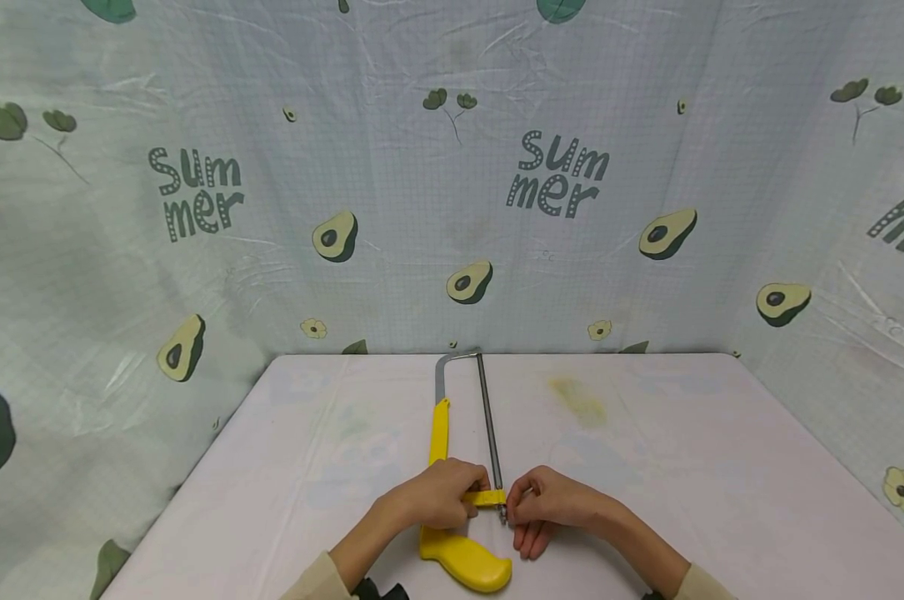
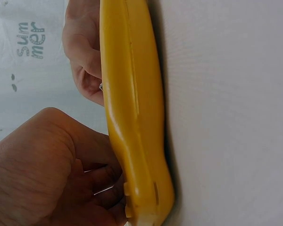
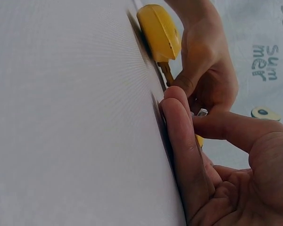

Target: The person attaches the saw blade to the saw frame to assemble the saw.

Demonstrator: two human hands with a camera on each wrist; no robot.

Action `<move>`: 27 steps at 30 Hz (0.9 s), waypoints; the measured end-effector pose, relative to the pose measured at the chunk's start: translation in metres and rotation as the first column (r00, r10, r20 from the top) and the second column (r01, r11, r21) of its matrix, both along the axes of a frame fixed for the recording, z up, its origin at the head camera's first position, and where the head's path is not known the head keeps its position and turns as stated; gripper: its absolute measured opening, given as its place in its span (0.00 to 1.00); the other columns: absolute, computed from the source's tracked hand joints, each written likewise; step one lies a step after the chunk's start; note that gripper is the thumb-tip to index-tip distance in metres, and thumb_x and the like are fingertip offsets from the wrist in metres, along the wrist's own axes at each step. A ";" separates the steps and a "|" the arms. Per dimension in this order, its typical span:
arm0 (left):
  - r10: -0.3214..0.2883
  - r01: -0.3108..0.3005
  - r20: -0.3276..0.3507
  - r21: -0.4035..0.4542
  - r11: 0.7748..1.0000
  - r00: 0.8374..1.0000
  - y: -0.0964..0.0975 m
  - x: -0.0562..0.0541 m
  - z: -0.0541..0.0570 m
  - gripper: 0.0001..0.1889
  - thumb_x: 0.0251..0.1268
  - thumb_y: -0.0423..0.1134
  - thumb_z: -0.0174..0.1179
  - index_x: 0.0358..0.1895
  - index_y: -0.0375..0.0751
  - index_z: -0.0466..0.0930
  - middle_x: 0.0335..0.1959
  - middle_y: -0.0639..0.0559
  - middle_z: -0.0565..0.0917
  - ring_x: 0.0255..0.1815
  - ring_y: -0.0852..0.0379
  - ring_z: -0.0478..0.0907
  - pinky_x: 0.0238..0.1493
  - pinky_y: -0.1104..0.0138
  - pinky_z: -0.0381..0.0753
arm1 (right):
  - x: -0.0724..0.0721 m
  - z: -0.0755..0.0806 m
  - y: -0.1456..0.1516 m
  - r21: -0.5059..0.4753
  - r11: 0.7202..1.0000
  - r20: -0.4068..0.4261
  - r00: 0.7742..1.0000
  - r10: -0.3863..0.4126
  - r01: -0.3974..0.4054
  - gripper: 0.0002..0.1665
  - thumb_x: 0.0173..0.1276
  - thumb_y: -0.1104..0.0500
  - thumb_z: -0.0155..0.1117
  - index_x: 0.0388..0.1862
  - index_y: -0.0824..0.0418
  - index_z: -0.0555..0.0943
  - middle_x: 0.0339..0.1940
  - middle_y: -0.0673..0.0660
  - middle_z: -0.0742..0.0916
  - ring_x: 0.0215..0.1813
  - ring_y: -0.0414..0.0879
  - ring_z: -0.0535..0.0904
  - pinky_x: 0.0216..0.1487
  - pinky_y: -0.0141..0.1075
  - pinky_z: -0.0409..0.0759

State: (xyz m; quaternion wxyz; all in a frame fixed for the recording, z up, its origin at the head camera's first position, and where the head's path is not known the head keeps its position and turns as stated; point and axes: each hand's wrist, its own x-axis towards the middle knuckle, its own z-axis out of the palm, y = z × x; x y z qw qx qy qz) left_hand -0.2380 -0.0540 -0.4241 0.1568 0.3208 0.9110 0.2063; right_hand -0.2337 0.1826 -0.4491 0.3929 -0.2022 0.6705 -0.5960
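Observation:
A hacksaw [image 1: 466, 562] with a yellow handle and grey metal frame lies flat on the table, its blade side [image 1: 489, 417] toward the right. My left hand [image 1: 440, 493] grips the yellow frame just above the handle, fingers curled over the crosspiece [image 1: 487, 498]. In the left wrist view the yellow handle [image 2: 132, 94] fills the middle and hides part of both hands. My right hand [image 1: 552, 504] has thumb and index finger pinched at the small metal tension screw [image 3: 202, 112] at the blade's near end. Its other fingers [image 3: 181, 136] lie low along the table.
The hacksaw rests on a pale cloth-covered table [image 1: 684, 433] with a yellowish stain [image 1: 579, 402] right of the blade. A curtain [image 1: 392, 167] printed with avocados and lettering rises behind and at both sides. The saw's far end reaches almost to the table's back edge.

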 end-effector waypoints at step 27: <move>-0.003 0.003 0.004 0.002 1.000 1.000 0.000 0.002 0.004 0.10 0.63 0.31 0.66 0.44 0.49 0.80 0.33 0.60 0.79 0.33 0.67 0.70 0.41 0.74 0.72 | 0.002 0.002 -0.002 0.057 0.997 -0.017 0.999 -0.046 0.047 0.14 0.69 0.55 0.70 0.40 0.65 0.79 0.23 0.56 0.89 0.23 0.41 0.87 0.27 0.34 0.85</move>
